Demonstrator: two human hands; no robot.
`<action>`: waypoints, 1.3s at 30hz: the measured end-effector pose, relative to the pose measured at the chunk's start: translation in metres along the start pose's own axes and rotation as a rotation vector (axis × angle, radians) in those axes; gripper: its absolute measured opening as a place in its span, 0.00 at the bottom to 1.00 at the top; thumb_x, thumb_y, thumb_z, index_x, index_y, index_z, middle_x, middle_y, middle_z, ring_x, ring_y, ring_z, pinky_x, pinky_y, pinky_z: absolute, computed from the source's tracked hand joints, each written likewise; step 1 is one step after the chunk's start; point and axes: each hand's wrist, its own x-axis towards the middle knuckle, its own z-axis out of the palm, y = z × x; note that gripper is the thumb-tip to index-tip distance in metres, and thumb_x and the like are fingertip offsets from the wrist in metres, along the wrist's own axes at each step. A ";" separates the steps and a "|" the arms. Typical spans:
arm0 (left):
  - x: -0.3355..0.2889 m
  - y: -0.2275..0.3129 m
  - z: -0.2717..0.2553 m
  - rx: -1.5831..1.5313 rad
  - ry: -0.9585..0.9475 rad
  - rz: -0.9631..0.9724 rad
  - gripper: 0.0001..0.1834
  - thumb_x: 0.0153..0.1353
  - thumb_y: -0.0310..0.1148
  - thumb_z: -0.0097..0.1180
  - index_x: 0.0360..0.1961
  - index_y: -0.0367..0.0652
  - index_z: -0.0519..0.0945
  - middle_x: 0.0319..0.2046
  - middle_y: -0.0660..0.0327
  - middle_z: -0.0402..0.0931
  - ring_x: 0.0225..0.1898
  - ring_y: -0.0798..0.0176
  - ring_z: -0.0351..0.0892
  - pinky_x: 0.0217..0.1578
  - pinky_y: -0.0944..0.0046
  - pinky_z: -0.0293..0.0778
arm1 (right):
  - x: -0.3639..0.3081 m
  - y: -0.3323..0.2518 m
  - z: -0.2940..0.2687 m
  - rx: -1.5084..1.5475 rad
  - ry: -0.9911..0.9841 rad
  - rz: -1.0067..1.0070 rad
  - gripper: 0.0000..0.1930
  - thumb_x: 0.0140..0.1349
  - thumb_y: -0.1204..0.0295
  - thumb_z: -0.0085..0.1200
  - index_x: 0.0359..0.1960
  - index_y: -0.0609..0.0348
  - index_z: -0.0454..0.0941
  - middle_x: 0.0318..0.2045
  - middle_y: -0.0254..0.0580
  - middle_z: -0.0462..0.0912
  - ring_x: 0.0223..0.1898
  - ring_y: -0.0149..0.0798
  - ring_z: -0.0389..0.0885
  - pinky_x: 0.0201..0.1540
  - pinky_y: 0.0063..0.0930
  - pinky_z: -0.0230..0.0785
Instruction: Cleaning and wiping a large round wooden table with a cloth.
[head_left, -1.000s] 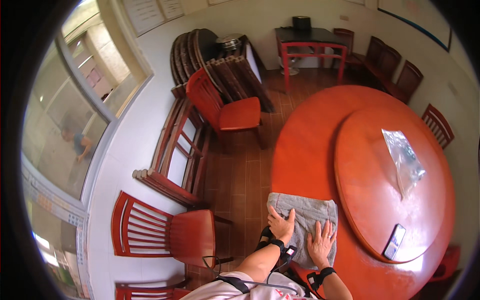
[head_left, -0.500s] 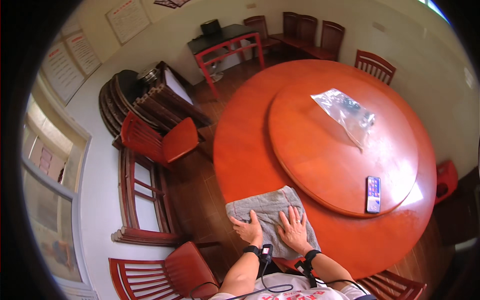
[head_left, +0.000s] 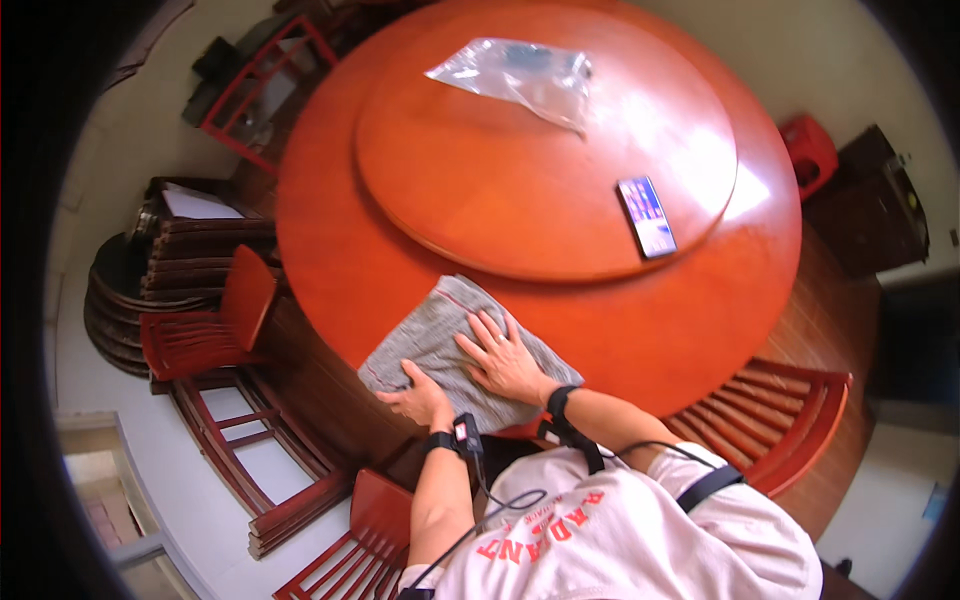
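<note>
A grey cloth point(head_left: 428, 335) with a thin red stripe near its edge lies folded on the near left rim of the round orange-red table point(head_left: 335, 230). My right hand point(head_left: 508, 365) rests flat on top of it, fingers spread and a ring on one of them. At the cloth's near left edge is my left hand point(head_left: 422, 398), its thumb held apart from the fingers, which reach left over the grey fabric. Both palms face down, and black straps with small devices circle both wrists.
The raised turntable point(head_left: 480, 210) carries a clear plastic bag point(head_left: 520, 80) and a phone point(head_left: 647, 217) with a lit screen. Red chairs stand at the near right point(head_left: 770, 420), near left point(head_left: 375, 520) and left point(head_left: 235, 310). Stacked dark boards point(head_left: 120, 300) lean by the left wall.
The view has turned and tilted, so the table sits higher and further left in the picture. Both hands stay on the cloth; any slide across the table is hard to judge.
</note>
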 end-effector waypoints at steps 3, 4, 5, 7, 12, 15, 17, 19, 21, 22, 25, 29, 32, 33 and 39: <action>0.006 0.009 -0.003 0.056 -0.020 -0.033 0.52 0.56 0.69 0.46 0.68 0.41 0.48 0.52 0.37 0.65 0.51 0.35 0.72 0.45 0.38 0.72 | 0.005 -0.002 0.001 -0.006 0.034 -0.015 0.29 0.60 0.57 0.51 0.62 0.51 0.65 0.65 0.55 0.60 0.68 0.52 0.54 0.67 0.61 0.41; 0.009 0.008 -0.001 0.063 -0.012 -0.020 0.52 0.56 0.70 0.44 0.68 0.41 0.48 0.51 0.37 0.66 0.51 0.35 0.72 0.44 0.38 0.72 | 0.007 -0.002 0.002 0.002 0.040 -0.020 0.29 0.60 0.57 0.51 0.62 0.51 0.65 0.65 0.55 0.59 0.68 0.52 0.54 0.67 0.61 0.40; 0.009 0.008 -0.001 0.066 -0.013 -0.017 0.52 0.56 0.70 0.44 0.68 0.41 0.48 0.51 0.37 0.66 0.51 0.35 0.72 0.44 0.38 0.72 | 0.008 -0.003 0.001 0.010 0.047 -0.027 0.28 0.60 0.57 0.51 0.62 0.51 0.65 0.65 0.55 0.59 0.68 0.52 0.53 0.68 0.61 0.40; 0.008 0.005 -0.002 0.059 -0.025 -0.023 0.52 0.56 0.70 0.44 0.68 0.41 0.48 0.51 0.38 0.66 0.51 0.35 0.73 0.44 0.38 0.73 | 0.004 -0.004 0.002 0.019 0.042 -0.013 0.29 0.60 0.57 0.51 0.62 0.51 0.65 0.65 0.55 0.59 0.68 0.52 0.53 0.68 0.61 0.39; 0.010 -0.001 -0.003 0.087 -0.024 -0.027 0.52 0.56 0.71 0.44 0.68 0.42 0.48 0.51 0.38 0.66 0.50 0.34 0.73 0.43 0.39 0.74 | 0.001 -0.011 0.002 0.013 0.013 -0.002 0.29 0.60 0.57 0.50 0.62 0.51 0.64 0.65 0.54 0.59 0.69 0.52 0.53 0.68 0.61 0.39; 0.011 0.001 -0.008 0.090 -0.020 -0.031 0.52 0.56 0.71 0.44 0.69 0.43 0.48 0.51 0.37 0.66 0.50 0.35 0.73 0.44 0.39 0.74 | 0.002 -0.014 0.001 0.013 0.005 0.001 0.28 0.60 0.57 0.50 0.62 0.50 0.64 0.66 0.54 0.59 0.69 0.52 0.53 0.68 0.60 0.39; 0.014 0.001 -0.008 0.096 -0.021 -0.031 0.52 0.56 0.71 0.43 0.69 0.43 0.47 0.51 0.37 0.67 0.51 0.35 0.73 0.44 0.40 0.74 | 0.003 -0.016 0.001 0.015 0.012 0.001 0.28 0.60 0.57 0.50 0.62 0.50 0.65 0.65 0.54 0.59 0.69 0.52 0.53 0.68 0.60 0.39; 0.017 0.002 -0.008 0.086 -0.010 -0.022 0.52 0.56 0.71 0.43 0.69 0.43 0.47 0.51 0.37 0.67 0.51 0.35 0.73 0.44 0.40 0.74 | 0.005 -0.017 0.001 0.016 0.018 -0.001 0.28 0.60 0.57 0.50 0.62 0.50 0.65 0.65 0.54 0.59 0.69 0.52 0.54 0.68 0.60 0.40; 0.018 0.003 -0.010 0.069 -0.045 -0.033 0.53 0.56 0.71 0.43 0.69 0.42 0.46 0.54 0.36 0.64 0.53 0.34 0.71 0.47 0.40 0.72 | 0.006 -0.016 0.001 0.011 0.049 -0.015 0.29 0.59 0.57 0.53 0.62 0.49 0.65 0.64 0.54 0.60 0.67 0.51 0.56 0.68 0.60 0.42; 0.017 0.004 -0.011 0.049 -0.080 -0.046 0.55 0.55 0.72 0.43 0.70 0.41 0.44 0.57 0.35 0.61 0.55 0.33 0.69 0.50 0.39 0.71 | 0.006 -0.015 0.001 0.010 0.050 -0.009 0.29 0.59 0.57 0.53 0.62 0.49 0.65 0.64 0.54 0.60 0.67 0.51 0.56 0.68 0.60 0.42; 0.012 0.000 -0.012 0.057 -0.073 -0.067 0.55 0.55 0.71 0.44 0.70 0.41 0.44 0.56 0.35 0.62 0.55 0.33 0.69 0.50 0.39 0.70 | 0.002 -0.015 -0.001 0.016 0.037 -0.023 0.29 0.58 0.57 0.53 0.61 0.49 0.65 0.64 0.53 0.60 0.67 0.51 0.56 0.67 0.59 0.42; 0.001 -0.008 -0.012 0.041 -0.074 -0.105 0.54 0.55 0.71 0.44 0.69 0.41 0.44 0.56 0.34 0.61 0.55 0.32 0.69 0.51 0.40 0.71 | -0.005 -0.011 -0.009 0.005 0.002 -0.046 0.30 0.59 0.57 0.53 0.62 0.50 0.65 0.65 0.53 0.60 0.68 0.52 0.55 0.68 0.60 0.42; -0.011 -0.005 -0.012 0.070 -0.032 -0.081 0.53 0.56 0.71 0.44 0.69 0.40 0.47 0.51 0.35 0.66 0.52 0.34 0.71 0.47 0.42 0.72 | -0.011 -0.006 -0.011 -0.002 -0.002 -0.040 0.30 0.59 0.56 0.52 0.63 0.51 0.64 0.65 0.53 0.60 0.68 0.52 0.54 0.68 0.60 0.41; -0.010 -0.003 -0.013 0.073 -0.029 -0.087 0.53 0.56 0.71 0.44 0.69 0.40 0.47 0.51 0.35 0.66 0.52 0.34 0.71 0.47 0.42 0.72 | -0.010 -0.008 -0.011 0.000 0.011 -0.027 0.31 0.59 0.56 0.52 0.63 0.51 0.63 0.65 0.54 0.59 0.68 0.52 0.54 0.68 0.60 0.40; -0.022 -0.013 -0.020 0.076 -0.017 0.017 0.53 0.53 0.68 0.51 0.67 0.39 0.50 0.53 0.34 0.64 0.53 0.33 0.69 0.48 0.39 0.71 | -0.031 -0.007 -0.018 -0.038 0.002 0.009 0.31 0.60 0.56 0.52 0.64 0.49 0.62 0.66 0.54 0.58 0.68 0.53 0.53 0.66 0.64 0.40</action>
